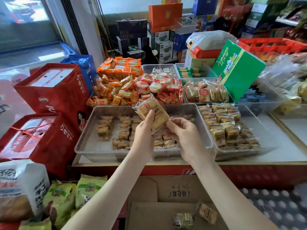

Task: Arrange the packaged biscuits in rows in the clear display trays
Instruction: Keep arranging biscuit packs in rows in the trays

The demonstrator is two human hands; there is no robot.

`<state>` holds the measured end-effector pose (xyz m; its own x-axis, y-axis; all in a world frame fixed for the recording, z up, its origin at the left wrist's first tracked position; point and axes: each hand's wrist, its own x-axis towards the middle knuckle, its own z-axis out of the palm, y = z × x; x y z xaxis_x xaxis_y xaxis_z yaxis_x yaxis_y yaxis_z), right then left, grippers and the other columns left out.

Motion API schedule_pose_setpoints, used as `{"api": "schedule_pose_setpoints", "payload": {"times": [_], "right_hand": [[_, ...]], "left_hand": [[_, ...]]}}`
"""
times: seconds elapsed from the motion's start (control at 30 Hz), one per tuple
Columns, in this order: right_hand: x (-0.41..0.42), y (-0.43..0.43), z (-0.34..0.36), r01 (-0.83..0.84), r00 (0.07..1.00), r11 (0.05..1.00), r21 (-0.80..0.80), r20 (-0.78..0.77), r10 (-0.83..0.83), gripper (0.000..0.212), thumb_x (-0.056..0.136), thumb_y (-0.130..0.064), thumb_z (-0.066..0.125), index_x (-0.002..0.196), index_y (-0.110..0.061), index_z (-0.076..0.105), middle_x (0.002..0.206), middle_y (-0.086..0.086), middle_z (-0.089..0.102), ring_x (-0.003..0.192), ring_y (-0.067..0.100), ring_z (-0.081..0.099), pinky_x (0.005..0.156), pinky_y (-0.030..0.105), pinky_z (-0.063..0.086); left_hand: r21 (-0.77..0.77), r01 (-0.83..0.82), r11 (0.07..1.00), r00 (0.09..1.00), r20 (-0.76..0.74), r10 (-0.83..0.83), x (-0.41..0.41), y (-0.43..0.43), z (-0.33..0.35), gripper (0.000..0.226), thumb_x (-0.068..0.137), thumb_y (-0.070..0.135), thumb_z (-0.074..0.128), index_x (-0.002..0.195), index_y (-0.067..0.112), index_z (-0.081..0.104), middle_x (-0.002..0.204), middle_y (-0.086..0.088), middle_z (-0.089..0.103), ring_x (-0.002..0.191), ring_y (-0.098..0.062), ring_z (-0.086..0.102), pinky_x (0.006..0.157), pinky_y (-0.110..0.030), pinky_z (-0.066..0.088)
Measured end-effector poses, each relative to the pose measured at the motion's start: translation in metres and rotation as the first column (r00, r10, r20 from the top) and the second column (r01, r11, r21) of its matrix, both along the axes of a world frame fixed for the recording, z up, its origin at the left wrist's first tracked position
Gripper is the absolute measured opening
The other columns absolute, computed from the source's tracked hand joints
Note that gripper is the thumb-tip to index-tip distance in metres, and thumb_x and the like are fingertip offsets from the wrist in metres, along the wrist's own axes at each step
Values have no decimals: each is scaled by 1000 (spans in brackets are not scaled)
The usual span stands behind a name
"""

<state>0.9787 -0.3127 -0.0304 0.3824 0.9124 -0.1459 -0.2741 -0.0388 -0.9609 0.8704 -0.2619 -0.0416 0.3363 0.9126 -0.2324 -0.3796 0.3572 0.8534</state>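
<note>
A pale display counter (275,140) runs across the view from 9 to 3 o'clock. Against its 9 o'clock end stand two red cartons, the upper red gift carton (54,95) and the lower red gift carton (39,141), touching each other. At 6 o'clock, below the counter edge, lies one open cardboard box (167,193) with two loose packets (206,212) on its floor toward 5 o'clock. One green carton (237,68) leans tilted at 2 o'clock over the far trays. Two clear trays make up the near row: the centre tray (86,145), in the middle of the view, holds small brown biscuit packs (103,130) standing in short rows, with some hidden by the hands, so that they cannot be counted; the right tray (264,128), at 3 o'clock and just beside it, is packed closer with the same packs. Both hands meet above the centre tray. The left hand (144,130) grasps one larger biscuit packet (152,113) from its lower left, thumb on its printed face and the other fingers behind. The right hand (181,132) pinches the packet's lower right corner between thumb and forefinger, its other fingers curled loosely beneath. The packet is in the air, clear of the tray and tilted, with its upper end toward 11 o'clock.
</note>
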Motion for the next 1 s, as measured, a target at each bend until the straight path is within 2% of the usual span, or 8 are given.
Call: {"api": "schedule_pose_setpoints", "payload": {"times": [0.13, 0.3, 0.6, 0.67, 0.73, 0.83, 0.93, 1.0], "right_hand": [[-5, 1, 4, 67, 988, 998, 12, -144, -64, 7, 92, -10, 63, 94, -5, 59, 80, 7, 70, 63, 13, 66, 54, 23, 53], [-4, 2, 4, 78, 980, 997, 4, -182, -76, 3, 92, -6, 61, 92, -9, 61, 81, 5, 69, 66, 11, 64, 61, 24, 54], [-13, -5, -2, 163, 986, 985, 58, -32, -162, 6, 95, -6, 59, 90, -9, 62, 72, -3, 65, 60, 1, 60, 59, 17, 49], [-13, -8, -4, 122, 993, 991, 60, 1, -122, 8, 96, -6, 57, 90, -10, 61, 70, -3, 63, 59, 3, 58, 57, 16, 48], [-10, -11, -6, 71, 992, 997, 39, 105, -75, 8, 97, -8, 56, 92, -12, 60, 77, -1, 64, 66, 5, 59, 58, 15, 48], [0, -13, -3, 55, 925, 997, 55, 372, -72, 17, 94, -20, 61, 110, -18, 54, 97, -4, 63, 87, 5, 61, 71, 14, 50], [2, -10, 9, -70, 883, 996, 63, 468, 33, 44, 86, -35, 70, 122, -25, 47, 107, -10, 63, 96, -2, 60, 75, 11, 48], [0, -8, 10, -57, 875, 998, 13, 482, 44, 43, 84, -41, 71, 117, -25, 50, 102, -11, 64, 86, -2, 60, 69, 12, 46]], "left_hand": [[-21, -1, 1000, 998, 58, 2, 3, -3, -1, 42, 86, 39, 60, 115, 10, 64, 107, -10, 74, 95, -19, 70, 84, -29, 53], [-32, 16, 999, 990, 140, -12, 6, -5, 0, 58, 77, 42, 62, 125, 10, 58, 112, -9, 72, 100, -18, 70, 81, -27, 55], [-50, -101, 994, 985, 133, 107, 4, -5, 6, 25, 96, 34, 56, 106, 13, 65, 91, -3, 75, 84, -15, 71, 72, -25, 55], [-55, -138, 989, 985, 97, 142, 2, -4, 6, 27, 94, 33, 60, 107, 11, 66, 97, -6, 75, 92, -19, 70, 81, -29, 55], [-32, -173, 984, 984, 35, 174, -1, -4, 6, 31, 92, 33, 64, 112, 10, 63, 100, -5, 74, 91, -17, 71, 76, -26, 54], [177, -179, 968, 950, -225, 217, -5, -5, 6, 36, 87, 34, 71, 114, 17, 54, 102, -2, 68, 90, -12, 68, 67, -18, 49], [377, -58, 924, 887, -406, 221, -4, -15, 11, 36, 82, 26, 77, 102, 22, 47, 95, 0, 63, 82, -11, 63, 60, -15, 48], [451, 80, 889, 864, -476, 163, -2, -22, 11, 42, 79, 21, 79, 102, 24, 44, 98, 1, 63, 82, -7, 63, 56, -13, 47]]}}
